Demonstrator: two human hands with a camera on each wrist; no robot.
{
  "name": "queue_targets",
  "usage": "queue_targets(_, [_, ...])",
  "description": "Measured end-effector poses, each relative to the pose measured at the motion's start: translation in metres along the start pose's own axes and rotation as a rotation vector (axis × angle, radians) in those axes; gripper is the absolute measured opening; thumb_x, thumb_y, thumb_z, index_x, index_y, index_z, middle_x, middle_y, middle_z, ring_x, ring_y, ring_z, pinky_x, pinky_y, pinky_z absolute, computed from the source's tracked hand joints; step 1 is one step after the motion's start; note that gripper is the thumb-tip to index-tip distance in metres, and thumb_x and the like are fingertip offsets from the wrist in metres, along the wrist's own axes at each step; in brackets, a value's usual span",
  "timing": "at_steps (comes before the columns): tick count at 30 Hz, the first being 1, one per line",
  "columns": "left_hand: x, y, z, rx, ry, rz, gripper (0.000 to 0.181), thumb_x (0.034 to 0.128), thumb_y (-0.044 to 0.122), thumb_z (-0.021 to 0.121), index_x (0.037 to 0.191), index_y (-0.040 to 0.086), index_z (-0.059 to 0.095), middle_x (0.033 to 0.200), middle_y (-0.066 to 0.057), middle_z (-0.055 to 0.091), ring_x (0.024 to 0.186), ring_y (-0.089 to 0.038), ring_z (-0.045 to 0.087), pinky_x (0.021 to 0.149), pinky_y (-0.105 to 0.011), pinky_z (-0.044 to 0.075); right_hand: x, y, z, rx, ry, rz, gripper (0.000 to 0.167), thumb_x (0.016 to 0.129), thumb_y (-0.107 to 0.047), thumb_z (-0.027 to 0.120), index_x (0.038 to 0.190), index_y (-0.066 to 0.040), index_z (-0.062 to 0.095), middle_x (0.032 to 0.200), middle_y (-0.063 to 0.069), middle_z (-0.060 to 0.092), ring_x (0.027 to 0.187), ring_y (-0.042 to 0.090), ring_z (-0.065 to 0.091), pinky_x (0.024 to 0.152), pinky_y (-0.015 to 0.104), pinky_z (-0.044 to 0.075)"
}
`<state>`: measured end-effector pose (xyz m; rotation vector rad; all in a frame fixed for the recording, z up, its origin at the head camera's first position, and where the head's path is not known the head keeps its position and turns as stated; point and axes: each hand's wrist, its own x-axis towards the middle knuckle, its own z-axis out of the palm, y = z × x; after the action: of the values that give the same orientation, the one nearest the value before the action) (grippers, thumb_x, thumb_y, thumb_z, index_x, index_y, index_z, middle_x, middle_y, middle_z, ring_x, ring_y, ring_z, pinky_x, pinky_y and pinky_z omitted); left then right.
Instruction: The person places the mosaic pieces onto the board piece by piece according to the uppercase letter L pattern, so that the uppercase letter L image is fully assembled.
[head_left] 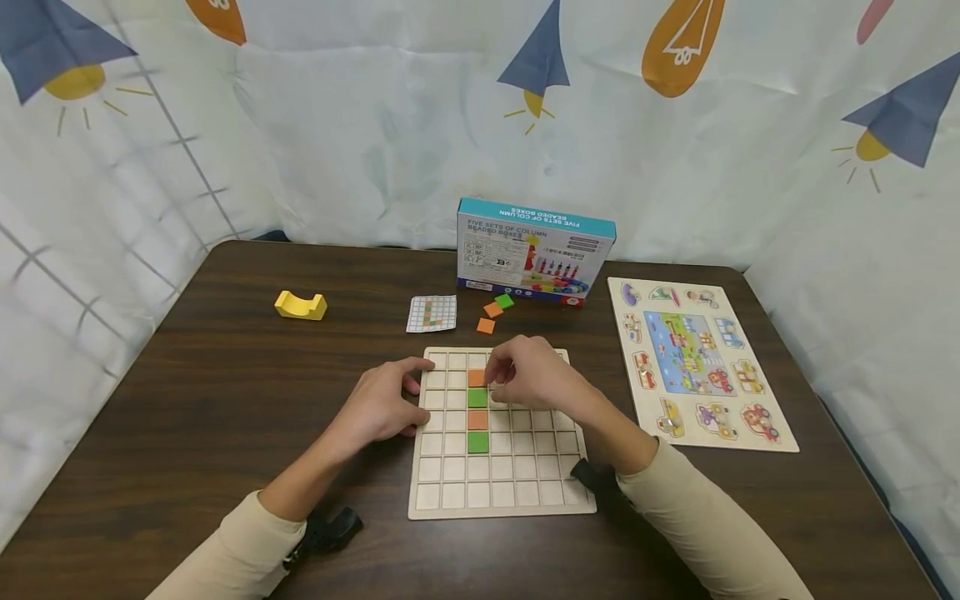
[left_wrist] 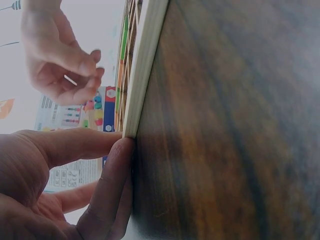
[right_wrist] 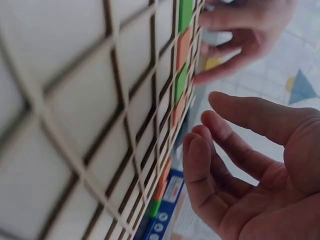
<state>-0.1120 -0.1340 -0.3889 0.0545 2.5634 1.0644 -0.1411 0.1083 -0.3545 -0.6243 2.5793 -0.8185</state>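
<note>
The left hand (left_wrist: 55, 172) touches the side of the pale board (left_wrist: 144, 75), the right hand (left_wrist: 60, 62) before what seems a box (left_wrist: 54, 114)

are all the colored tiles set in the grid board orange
No, the grid board holds two green tiles alternating with two orange tiles in one column.

Cannot see some board (head_left: 501, 467) cells behind right hand (head_left: 536, 375).
Cannot read smallest print on box (head_left: 517, 258); lose sleeves (head_left: 708, 521) at head view's bottom.

The box (head_left: 534, 254) beyond the board (head_left: 502, 493) reads "FIVE SETS OF COLUMN BEADED BOXES" on front and top.
</note>
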Motion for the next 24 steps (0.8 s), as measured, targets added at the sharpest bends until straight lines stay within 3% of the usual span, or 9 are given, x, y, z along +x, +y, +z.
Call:
queue_targets(9, [-0.001,0.0,0.001,-0.022,0.006,0.002,0.07,0.0781,-0.002,0.079,0.144,0.012,0.06,0.108,-0.015,0.062,0.054,-0.012,0.068,0.054,-0.029,0.06,0.027,0.015,-0.018,-0.006,0.081,0.009,0.009,0.087,-0.006,0.079,0.095,-0.007,0.077,0.089,0.003,0.072,0.086,0.018,0.065,0.08,0.032,0.057])
queue_targets(24, [-0.001,-0.001,0.0,-0.025,0.021,0.032,0.072,0.0733,-0.005,0.077,0.142,0.011,0.062,0.104,-0.014,0.064,0.054,-0.012,0.068,0.052,-0.028,0.06,0.072,0.031,-0.018,-0.044,0.126,0.132,0.024,0.091,-0.012,0.079,0.113,-0.007,0.072,0.112,0.01,0.071,0.109,0.028,0.064,0.098,0.042,0.055])
